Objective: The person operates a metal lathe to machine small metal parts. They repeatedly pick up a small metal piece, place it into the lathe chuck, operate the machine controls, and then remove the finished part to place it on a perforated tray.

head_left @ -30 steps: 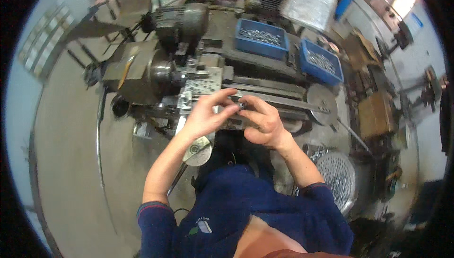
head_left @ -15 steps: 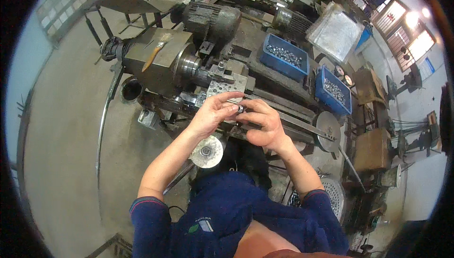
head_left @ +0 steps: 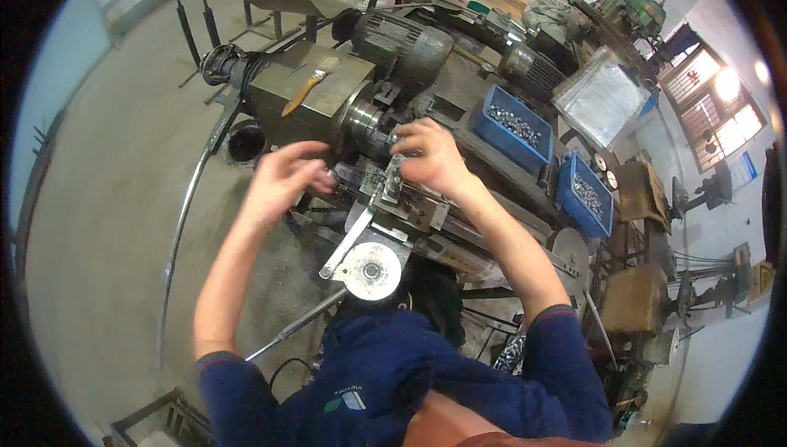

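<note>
The step in hand looks like work at the round metal end (head_left: 366, 125) of the big machine (head_left: 348, 82) — that is my best guess. The right hand (head_left: 438, 162) is close by it, with its fingers bent and their tips near the front of that end. I cannot tell if the tips grip a small bit or only touch the metal. The left hand (head_left: 281, 186) is off to the left, near a dark pipe (head_left: 244, 144). Its pointing finger stands apart from its thumb, and a small shiny blur (head_left: 330, 183) shows by the fingertips. I cannot tell if that is held. Two blue boxes (head_left: 504, 143) with little metal bits (head_left: 515, 125) sit to the right, and a brush (head_left: 302, 96) lies on top of the machine. The next move seems to call for steady, careful fingers — the space there looks tight.
</note>
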Tool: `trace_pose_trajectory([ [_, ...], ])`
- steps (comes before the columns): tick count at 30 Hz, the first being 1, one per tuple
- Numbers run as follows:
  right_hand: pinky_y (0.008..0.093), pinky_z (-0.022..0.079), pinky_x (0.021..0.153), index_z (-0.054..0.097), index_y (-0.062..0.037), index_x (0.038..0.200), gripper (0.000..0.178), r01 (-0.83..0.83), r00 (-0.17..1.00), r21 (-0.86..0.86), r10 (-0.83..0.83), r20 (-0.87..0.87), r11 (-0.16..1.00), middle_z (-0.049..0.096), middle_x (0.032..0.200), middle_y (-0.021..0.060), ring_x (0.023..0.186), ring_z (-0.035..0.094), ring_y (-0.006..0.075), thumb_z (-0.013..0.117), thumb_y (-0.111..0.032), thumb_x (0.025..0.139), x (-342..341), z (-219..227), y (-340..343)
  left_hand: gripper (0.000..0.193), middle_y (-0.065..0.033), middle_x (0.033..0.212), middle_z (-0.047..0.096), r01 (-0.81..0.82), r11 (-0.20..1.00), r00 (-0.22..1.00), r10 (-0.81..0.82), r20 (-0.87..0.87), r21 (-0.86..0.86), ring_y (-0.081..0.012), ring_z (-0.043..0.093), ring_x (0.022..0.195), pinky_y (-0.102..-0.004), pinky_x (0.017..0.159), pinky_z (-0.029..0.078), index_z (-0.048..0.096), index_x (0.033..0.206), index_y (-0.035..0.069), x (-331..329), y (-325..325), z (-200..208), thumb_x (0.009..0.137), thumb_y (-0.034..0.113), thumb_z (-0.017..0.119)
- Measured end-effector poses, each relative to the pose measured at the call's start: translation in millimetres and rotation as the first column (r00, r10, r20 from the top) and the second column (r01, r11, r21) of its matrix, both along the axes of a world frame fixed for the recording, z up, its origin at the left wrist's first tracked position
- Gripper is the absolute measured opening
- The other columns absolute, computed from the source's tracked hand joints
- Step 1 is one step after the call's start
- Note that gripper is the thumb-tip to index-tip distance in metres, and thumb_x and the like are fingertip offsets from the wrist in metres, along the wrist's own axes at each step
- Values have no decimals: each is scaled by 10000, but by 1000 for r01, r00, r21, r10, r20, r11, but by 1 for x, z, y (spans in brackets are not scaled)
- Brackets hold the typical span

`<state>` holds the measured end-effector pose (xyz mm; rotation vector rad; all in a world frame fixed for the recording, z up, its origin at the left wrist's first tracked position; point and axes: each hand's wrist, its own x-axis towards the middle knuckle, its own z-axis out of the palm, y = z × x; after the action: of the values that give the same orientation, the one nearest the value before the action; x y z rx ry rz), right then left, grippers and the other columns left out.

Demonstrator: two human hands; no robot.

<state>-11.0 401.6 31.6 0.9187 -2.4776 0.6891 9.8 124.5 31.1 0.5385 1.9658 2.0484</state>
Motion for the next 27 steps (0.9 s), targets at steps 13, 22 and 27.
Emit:
trace_pose_trajectory([
  [13,390,422,810,723,-197,728,249,202,934,441,-307,181,874,661,755,58,908,557,254,611,-204,506,-67,-26,-26,304,-181,725,616,-558,220,799,405,-446,-800,-311,610,679,-371,648,468,566,1092,4,58,-228,-52,834,164,553],
  [22,372,475,694,714,-195,772,293,146,924,495,-297,242,857,642,782,113,800,594,285,598,-255,510,-70,-15,-28,268,-205,685,584,-545,98,803,346,-485,-832,-373,592,693,-444,614,453,517,886,-7,34,-204,-78,806,231,611],
  [27,362,486,664,711,-176,731,254,176,901,485,-339,272,856,646,733,104,737,612,283,593,-252,520,-69,-9,-30,233,-209,774,603,-559,-31,797,256,-547,-828,-384,587,770,-470,670,463,531,874,8,12,-210,-81,790,210,610],
])
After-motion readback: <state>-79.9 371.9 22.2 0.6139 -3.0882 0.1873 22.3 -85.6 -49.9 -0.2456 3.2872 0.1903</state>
